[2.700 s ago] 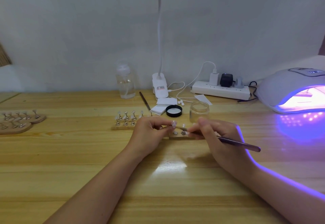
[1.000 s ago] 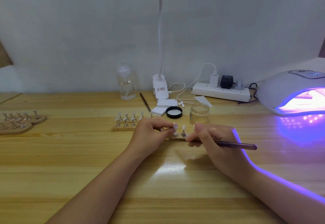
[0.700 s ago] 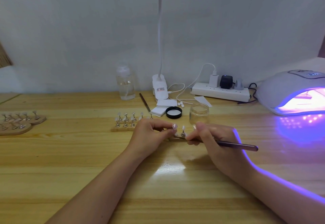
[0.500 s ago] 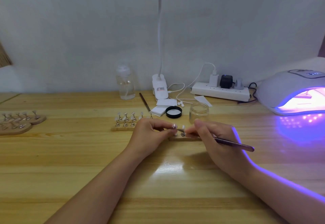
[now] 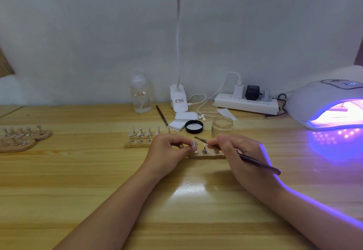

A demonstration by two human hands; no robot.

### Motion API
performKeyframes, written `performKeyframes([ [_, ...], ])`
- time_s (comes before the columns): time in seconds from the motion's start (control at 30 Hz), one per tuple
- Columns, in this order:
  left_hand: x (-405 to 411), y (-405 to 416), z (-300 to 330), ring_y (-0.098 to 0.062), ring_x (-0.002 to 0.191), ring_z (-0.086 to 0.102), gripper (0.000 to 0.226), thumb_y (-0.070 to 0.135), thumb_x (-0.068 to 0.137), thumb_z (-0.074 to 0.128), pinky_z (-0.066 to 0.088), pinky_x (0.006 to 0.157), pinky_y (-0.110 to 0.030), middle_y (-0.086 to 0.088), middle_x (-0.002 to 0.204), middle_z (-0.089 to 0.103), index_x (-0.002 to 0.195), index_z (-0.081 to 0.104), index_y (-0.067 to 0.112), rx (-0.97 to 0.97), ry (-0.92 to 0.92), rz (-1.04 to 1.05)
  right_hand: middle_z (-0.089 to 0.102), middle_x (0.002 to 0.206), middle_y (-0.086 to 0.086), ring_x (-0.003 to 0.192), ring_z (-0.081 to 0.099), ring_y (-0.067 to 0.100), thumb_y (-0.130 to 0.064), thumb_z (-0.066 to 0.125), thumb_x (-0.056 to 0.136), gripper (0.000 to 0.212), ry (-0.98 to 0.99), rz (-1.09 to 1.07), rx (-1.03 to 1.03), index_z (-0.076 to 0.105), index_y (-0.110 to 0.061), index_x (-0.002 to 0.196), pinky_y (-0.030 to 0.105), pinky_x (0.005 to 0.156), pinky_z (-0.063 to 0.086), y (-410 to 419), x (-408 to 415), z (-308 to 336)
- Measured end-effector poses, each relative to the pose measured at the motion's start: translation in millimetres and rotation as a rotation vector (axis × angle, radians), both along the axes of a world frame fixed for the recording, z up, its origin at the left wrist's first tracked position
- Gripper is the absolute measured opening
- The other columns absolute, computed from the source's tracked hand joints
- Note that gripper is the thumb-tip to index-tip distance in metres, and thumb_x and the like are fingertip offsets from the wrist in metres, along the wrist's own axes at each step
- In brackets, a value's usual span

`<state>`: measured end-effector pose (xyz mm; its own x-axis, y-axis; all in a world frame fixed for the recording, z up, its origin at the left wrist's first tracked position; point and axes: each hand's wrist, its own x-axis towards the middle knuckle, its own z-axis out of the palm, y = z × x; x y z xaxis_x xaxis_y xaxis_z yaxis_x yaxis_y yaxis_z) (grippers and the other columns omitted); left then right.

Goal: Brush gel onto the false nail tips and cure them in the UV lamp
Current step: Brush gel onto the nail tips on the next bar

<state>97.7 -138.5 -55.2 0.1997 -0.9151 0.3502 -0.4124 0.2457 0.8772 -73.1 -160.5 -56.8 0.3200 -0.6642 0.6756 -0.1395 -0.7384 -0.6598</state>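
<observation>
I was mid-brushing: my left hand [image 5: 167, 151] pinched a nail tip [image 5: 194, 144] over the wooden strip [image 5: 206, 155], right hand [image 5: 238, 151] gripped the brush [image 5: 257, 163]. UV lamp [image 5: 326, 102] glowed, well off right. Next needed a steady, thin stroke, I reckon.

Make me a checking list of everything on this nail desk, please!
Surface: pale wooden table, lamp glare near the middle.
Job's things: small wooden holder strip between the hands; clear false nail tip; dark thin brush; white UV lamp glowing purple; open glass jar.
Clutter: black jar lid; clear plastic bottle; spare wooden stand of tips.
Grippers: left hand pinches the tip; right hand grips the brush.
Cables: white power strip, white cord.
Surroundings: plain grey wall.
</observation>
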Motion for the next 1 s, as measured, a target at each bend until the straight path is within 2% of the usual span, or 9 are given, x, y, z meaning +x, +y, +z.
performKeyframes([
  [0.1,-0.2,0.7,-0.1,0.002,0.057,0.048,0.013,0.001,0.069,0.075,0.037,0.058,-0.006,0.017,0.053,0.063,0.069,0.073,0.014,-0.008,-0.004,-0.004,0.07,0.069,-0.011,0.066,0.066,0.0,-0.048,0.051,0.084,0.03,-0.022,0.052,0.087,0.071,-0.029,0.072,0.014,0.064,0.05,1.9,0.3,-2.1],
  [0.23,-0.3,-0.1,0.4,0.002,0.057,0.046,0.009,0.002,0.07,0.075,0.036,0.057,-0.006,0.014,0.058,0.063,0.073,0.074,0.011,-0.02,-0.011,-0.013,0.069,0.073,-0.017,0.074,0.064,-0.003,-0.043,0.045,0.087,0.032,0.016,-0.016,-0.023,0.072,-0.026,0.08,0.01,0.066,0.047,0.4,-0.6,-0.3],
  [0.37,-0.9,-0.2,-0.2,0.004,0.056,0.047,0.011,0.0,0.07,0.075,0.036,0.057,-0.005,0.016,0.056,0.062,0.073,0.074,0.011,-0.016,-0.012,-0.005,0.07,0.069,-0.012,0.066,0.066,0.0,-0.044,0.05,0.086,0.03,-0.01,0.03,0.072,0.071,-0.028,0.072,0.016,0.064,0.051,0.8,-0.5,-2.7],
  [0.43,-1.0,0.1,-0.5,0.003,0.057,0.047,0.012,-0.001,0.07,0.074,0.036,0.057,-0.005,0.016,0.056,0.063,0.072,0.074,0.011,-0.016,-0.01,-0.008,0.069,0.067,-0.013,0.067,0.065,-0.002,-0.044,0.046,0.086,0.035,-0.013,0.018,0.025,0.072,-0.025,0.073,0.012,0.064,0.048,0.5,-0.5,-3.0],
  [0.53,-1.0,-0.6,-0.9,-0.005,0.062,0.047,0.009,0.0,0.071,0.074,0.037,0.058,-0.008,0.001,0.065,0.067,0.075,0.074,0.008,-0.023,-0.019,-0.018,0.068,0.073,-0.019,0.074,0.063,-0.005,-0.042,0.042,0.088,0.035,0.042,-0.028,-0.049,0.072,-0.025,0.08,0.008,0.067,0.045,-0.2,0.4,-1.0],
  [0.7,-1.3,0.3,-0.4,-0.001,0.061,0.047,0.012,-0.001,0.07,0.074,0.036,0.058,-0.006,0.015,0.061,0.064,0.073,0.074,0.011,-0.032,-0.042,-0.014,0.069,0.07,-0.017,0.066,0.064,-0.003,-0.042,0.045,0.087,0.031,0.008,0.019,-0.008,0.071,-0.03,0.075,0.01,0.063,0.046,0.6,0.3,-4.2],
  [0.8,-0.9,-0.5,-0.5,0.001,0.058,0.046,0.016,0.0,0.069,0.075,0.037,0.059,-0.008,0.015,0.059,0.064,0.07,0.074,0.016,-0.03,-0.031,-0.006,0.068,0.073,-0.019,0.074,0.064,-0.004,-0.04,0.045,0.088,0.034,0.058,-0.036,-0.084,0.073,-0.023,0.081,0.012,0.067,0.047,-2.0,1.0,-2.4],
  [0.9,-1.2,0.5,-0.2,0.001,0.058,0.046,0.021,-0.001,0.068,0.075,0.037,0.059,-0.007,0.017,0.059,0.063,0.067,0.073,0.02,-0.033,-0.041,0.002,0.069,0.067,-0.015,0.065,0.064,-0.002,-0.047,0.044,0.086,0.035,0.03,0.018,0.027,0.071,-0.029,0.072,0.013,0.062,0.049,-0.2,-0.1,-4.3],
  [1.0,-0.9,0.8,0.4,0.0,0.059,0.046,0.021,0.0,0.069,0.075,0.037,0.059,-0.008,0.017,0.06,0.064,0.066,0.073,0.021,-0.028,-0.049,0.002,0.068,0.068,-0.018,0.068,0.064,-0.002,-0.045,0.043,0.086,0.034,0.02,-0.005,-0.01,0.071,-0.03,0.074,0.013,0.064,0.048,0.4,-0.2,-3.1],
])
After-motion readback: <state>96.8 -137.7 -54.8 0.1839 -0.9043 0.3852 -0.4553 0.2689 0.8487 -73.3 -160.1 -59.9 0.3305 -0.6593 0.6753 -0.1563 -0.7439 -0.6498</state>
